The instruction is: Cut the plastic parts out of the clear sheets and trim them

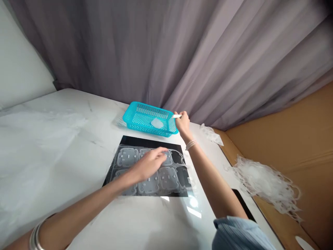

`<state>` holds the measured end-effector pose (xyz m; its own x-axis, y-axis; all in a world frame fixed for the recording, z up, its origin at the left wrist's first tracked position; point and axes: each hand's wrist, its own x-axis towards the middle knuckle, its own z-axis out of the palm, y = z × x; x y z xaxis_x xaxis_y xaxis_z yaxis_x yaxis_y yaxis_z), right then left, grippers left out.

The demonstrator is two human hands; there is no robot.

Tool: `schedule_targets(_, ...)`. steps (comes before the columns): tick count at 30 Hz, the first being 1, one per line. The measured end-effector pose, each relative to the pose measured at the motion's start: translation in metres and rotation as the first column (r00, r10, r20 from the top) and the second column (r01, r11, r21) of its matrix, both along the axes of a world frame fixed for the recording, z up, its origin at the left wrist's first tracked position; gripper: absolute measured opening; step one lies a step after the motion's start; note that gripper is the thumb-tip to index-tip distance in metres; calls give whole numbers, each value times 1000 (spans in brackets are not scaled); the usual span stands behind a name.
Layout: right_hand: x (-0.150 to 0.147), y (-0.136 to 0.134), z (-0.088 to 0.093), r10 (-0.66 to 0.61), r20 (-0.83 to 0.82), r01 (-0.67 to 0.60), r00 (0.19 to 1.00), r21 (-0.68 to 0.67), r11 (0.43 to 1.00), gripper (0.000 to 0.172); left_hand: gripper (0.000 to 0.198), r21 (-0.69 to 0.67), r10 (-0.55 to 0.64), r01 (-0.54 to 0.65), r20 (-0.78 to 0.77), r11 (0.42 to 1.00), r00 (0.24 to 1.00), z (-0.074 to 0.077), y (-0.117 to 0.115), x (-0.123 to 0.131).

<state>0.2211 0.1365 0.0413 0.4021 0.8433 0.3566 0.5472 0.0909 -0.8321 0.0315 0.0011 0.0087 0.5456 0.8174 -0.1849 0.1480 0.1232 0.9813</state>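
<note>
- Two grips are in view. The right grip [182, 124] is closed, its thumb and fingers pinching a slim white stick [177, 116] whose tip points over the corner of a turquoise perforated plastic basket [135, 113].
- The left grip [149, 163] is open and holds nothing visible, its curved fingers resting on a clear moulded plastic sheet [169, 180].
- That sheet, marked with rows of rounded rectangular pockets, lies flat on a black mat [145, 141] in front of the basket.
- A pale translucent piece [157, 123] lies in the basket.
- For steady work, spread fingertips seem the best way to pin this thin sheet, while a light, short pinch should keep the stick's tip under control.
- A metal bangle [35, 239] circles the left wrist, a beaded bracelet [191, 144] the right, and a blue sleeve [234, 234] shows at the bottom edge.
- Beyond the right hand, a small plastic wad [211, 134] sits on the marbled tabletop [44, 139]. A larger tangle of translucent scrap [260, 184] spreads towards a cardboard panel [286, 118].
- A grey curtain [130, 52] hangs behind.
</note>
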Motion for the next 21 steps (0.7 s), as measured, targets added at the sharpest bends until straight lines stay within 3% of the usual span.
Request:
schedule_targets(1, 2, -8, -3, -4, 11, 4, 1000, 1, 1000, 25, 47, 153, -82, 100, -120, 983, 989, -2, 0, -5)
schedule_targets(3, 12, -39, -14, 34, 50, -35, 998, 4, 999, 29, 47, 394, -213, 386, -416, 834, 884, -8, 0, -15)
schedule_targets(5, 29, -81, -27, 106, 153, -105, 983, -13, 994, 34, 51, 450, -246, 587, -612, 673, 752, -18, 0, -23)
schedule_targets(7, 52, -121, -42, 49, 350, -3, 936, -131, 991, 33, 56, 466, -207, 648, -693, 602, 690, -29, 0, -27)
schedule_targets(10, 82, -159, -61, 2, 452, 137, 892, -274, 952, 33, 57, 517, -124, 649, -722, 558, 681, -43, -1, -27)
schedule_targets(12, 92, -166, -70, 19, 444, 136, 896, -314, 940, 34, 56, 545, -92, 640, -718, 542, 690, -49, -2, -24)
schedule_targets(17, 78, -147, -83, 143, 406, -4, 903, -325, 946, 26, 58, 586, -60, 616, -697, 527, 714, -51, 0, -23)
schedule_targets(21, 65, -122, -86, 141, 422, -51, 896, -217, 975, 11, 53, 681, -29, 507, -582, 528, 812, -55, 15, -30)
